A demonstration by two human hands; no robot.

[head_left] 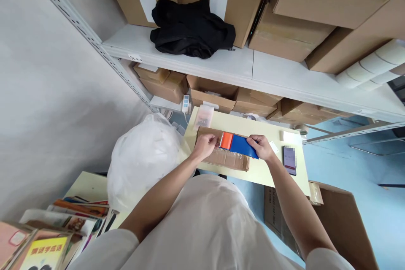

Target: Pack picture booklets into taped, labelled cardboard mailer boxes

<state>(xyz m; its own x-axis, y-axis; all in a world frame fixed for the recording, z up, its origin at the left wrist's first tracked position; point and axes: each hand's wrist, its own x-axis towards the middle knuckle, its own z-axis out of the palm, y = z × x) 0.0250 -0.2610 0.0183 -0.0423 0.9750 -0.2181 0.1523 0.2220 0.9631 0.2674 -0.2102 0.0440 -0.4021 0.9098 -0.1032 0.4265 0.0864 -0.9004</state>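
Head view: both hands pinch a thin orange-and-blue booklet (238,143) over flattened cardboard (225,157) on the table (272,173), left hand (205,146) at its left end, right hand (261,147) right — light, bendy, best held by the edges.

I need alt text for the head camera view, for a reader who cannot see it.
Two bare hands, left hand and right hand, hold a blue and orange booklet over a flattened cardboard piece on a pale yellow table. A phone lies to the right.
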